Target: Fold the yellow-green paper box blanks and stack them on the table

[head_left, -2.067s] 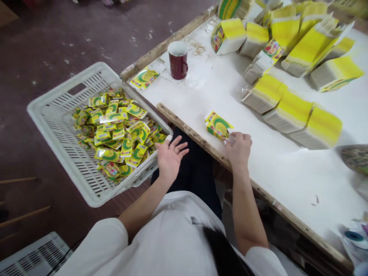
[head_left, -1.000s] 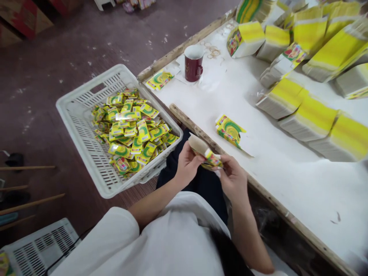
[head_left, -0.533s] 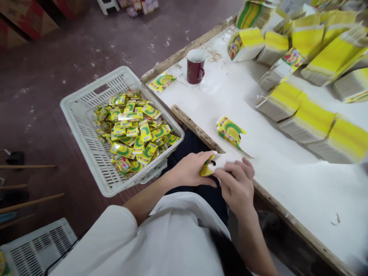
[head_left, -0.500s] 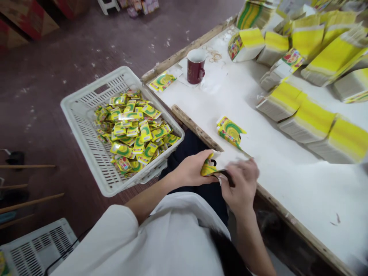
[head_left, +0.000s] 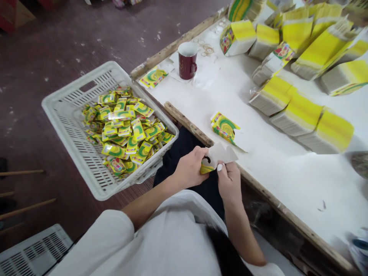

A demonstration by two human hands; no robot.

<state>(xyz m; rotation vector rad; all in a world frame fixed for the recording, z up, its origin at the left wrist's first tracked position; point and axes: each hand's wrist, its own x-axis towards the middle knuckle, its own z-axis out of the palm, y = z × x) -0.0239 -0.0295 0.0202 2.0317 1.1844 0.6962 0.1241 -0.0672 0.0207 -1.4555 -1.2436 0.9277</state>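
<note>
Between my two hands, over my lap at the table's edge, is a small yellow cardboard box (head_left: 222,152) with its grey-white inner side showing. My left hand (head_left: 192,166) is closed round its left, yellow end, beside a dark cut-out. With thumb and fingers, my right hand (head_left: 229,178) pinches the lower right edge of the card. Just beyond the hands, another yellow and green box (head_left: 224,128) lies on the white tabletop (head_left: 267,168). What may be inside the held box is hidden.
At my left stands a white plastic basket (head_left: 70,97) holding many small yellow boxes (head_left: 126,132). A dark red mug (head_left: 187,63) and a yellow flat carton (head_left: 153,78) are on the table's far left. Stacks of yellow cartons (head_left: 307,115) fill its back right. A wooden strip (head_left: 188,124) edges the table.
My right hand, blurred before, has moved left and down and now grips the card's lower edge. More of the card's pale inner side shows. The whole view has shifted slightly.
</note>
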